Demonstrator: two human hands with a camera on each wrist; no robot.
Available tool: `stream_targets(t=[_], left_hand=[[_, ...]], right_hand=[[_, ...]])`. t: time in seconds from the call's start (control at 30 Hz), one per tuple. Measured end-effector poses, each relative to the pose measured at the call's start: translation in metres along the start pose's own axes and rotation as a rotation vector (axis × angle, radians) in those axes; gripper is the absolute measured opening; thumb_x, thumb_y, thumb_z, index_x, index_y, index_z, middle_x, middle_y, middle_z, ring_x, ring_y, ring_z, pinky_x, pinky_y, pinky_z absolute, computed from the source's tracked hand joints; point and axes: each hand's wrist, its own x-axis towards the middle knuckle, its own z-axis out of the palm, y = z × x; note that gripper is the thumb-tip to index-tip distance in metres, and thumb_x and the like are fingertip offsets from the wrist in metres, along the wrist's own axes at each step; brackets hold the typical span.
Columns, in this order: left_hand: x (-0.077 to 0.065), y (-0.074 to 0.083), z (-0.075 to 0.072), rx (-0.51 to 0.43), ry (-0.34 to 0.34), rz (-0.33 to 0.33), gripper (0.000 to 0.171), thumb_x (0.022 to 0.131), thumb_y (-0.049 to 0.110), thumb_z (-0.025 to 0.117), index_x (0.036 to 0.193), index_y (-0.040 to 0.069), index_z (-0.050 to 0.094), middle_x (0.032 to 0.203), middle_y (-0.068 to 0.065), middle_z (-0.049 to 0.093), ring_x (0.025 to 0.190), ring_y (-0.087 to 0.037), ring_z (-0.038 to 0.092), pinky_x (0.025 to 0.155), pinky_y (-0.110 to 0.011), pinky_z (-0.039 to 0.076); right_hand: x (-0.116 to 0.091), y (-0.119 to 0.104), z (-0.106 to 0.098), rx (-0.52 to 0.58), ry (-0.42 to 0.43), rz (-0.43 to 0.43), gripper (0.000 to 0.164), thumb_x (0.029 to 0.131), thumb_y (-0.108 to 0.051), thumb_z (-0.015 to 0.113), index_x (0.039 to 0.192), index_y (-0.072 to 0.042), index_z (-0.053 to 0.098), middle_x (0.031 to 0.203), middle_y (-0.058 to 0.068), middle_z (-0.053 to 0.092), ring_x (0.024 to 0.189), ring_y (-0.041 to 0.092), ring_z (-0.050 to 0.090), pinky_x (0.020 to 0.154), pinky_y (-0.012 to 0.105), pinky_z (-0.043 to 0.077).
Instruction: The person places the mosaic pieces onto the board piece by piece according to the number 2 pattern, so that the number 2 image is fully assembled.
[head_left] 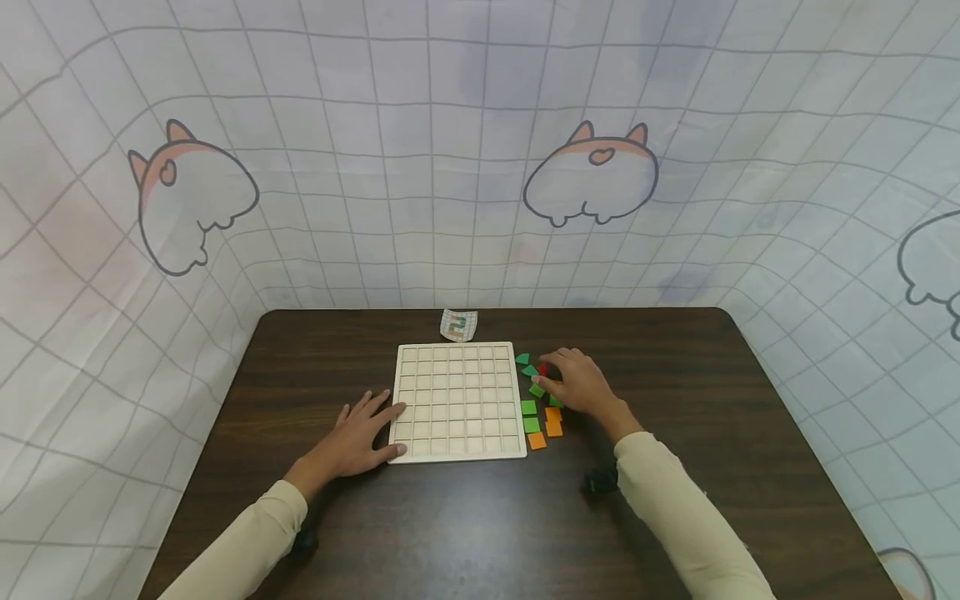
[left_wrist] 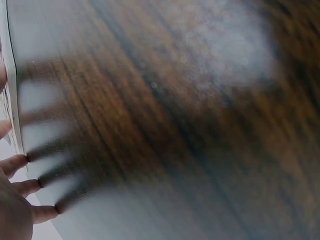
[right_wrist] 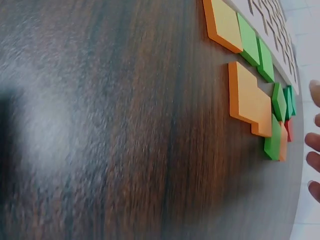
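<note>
A pale square board (head_left: 457,402) with a grid of shallow cells lies on the table. My left hand (head_left: 352,442) rests at its left edge with fingers spread, thumb and forefinger overlapping the rim. To the board's right is a loose group of small flat tiles: light green squares (head_left: 528,407), orange squares (head_left: 537,441), dark green pieces (head_left: 522,359) and a red piece (head_left: 542,368). Over the far end of this group reaches my right hand (head_left: 581,382), partly covering some tiles. In the right wrist view its fingers (right_wrist: 314,142) are apart, with no tile between them.
A small paper card (head_left: 459,325) with a coloured grid pattern lies behind the board. The dark wooden table (head_left: 465,533) is bordered at the back and sides by a white gridded cloth (head_left: 472,250) with cartoon drawings.
</note>
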Motion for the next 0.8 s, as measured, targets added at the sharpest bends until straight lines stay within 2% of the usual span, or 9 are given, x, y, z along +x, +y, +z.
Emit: stream_targets(t=[0.23, 0.5, 0.8], left_hand=[[0.001, -0.001, 0.002, -0.008, 0.001, -0.008, 0.074, 0.093, 0.057, 0.063, 0.155, 0.023, 0.040, 0.164, -0.018, 0.028, 0.151, -0.049, 0.019, 0.109, -0.080, 0.016], [0.000, 0.001, -0.001, -0.019, 0.009, -0.003, 0.074, 0.094, 0.056, 0.063, 0.154, 0.021, 0.042, 0.163, -0.019, 0.028, 0.150, -0.050, 0.018, 0.108, -0.080, 0.015], [0.000, 0.000, -0.001, -0.011, 0.002, -0.011, 0.074, 0.093, 0.057, 0.063, 0.154, 0.021, 0.042, 0.163, -0.019, 0.028, 0.150, -0.050, 0.019, 0.109, -0.080, 0.016]], right_hand=[[0.008, 0.000, 0.006, 0.008, -0.016, 0.026, 0.041, 0.096, -0.035, 0.068, 0.125, -0.007, 0.069, 0.122, 0.013, 0.068, 0.114, 0.035, 0.062, 0.098, 0.054, 0.050], [0.020, -0.002, 0.007, 0.118, -0.026, 0.064, 0.036, 0.098, -0.032, 0.067, 0.124, -0.007, 0.069, 0.124, 0.013, 0.067, 0.115, 0.034, 0.061, 0.097, 0.052, 0.050], [0.033, -0.006, 0.015, 0.153, -0.069, 0.099, 0.042, 0.100, -0.033, 0.064, 0.131, -0.005, 0.065, 0.131, 0.016, 0.063, 0.123, 0.036, 0.058, 0.102, 0.053, 0.048]])
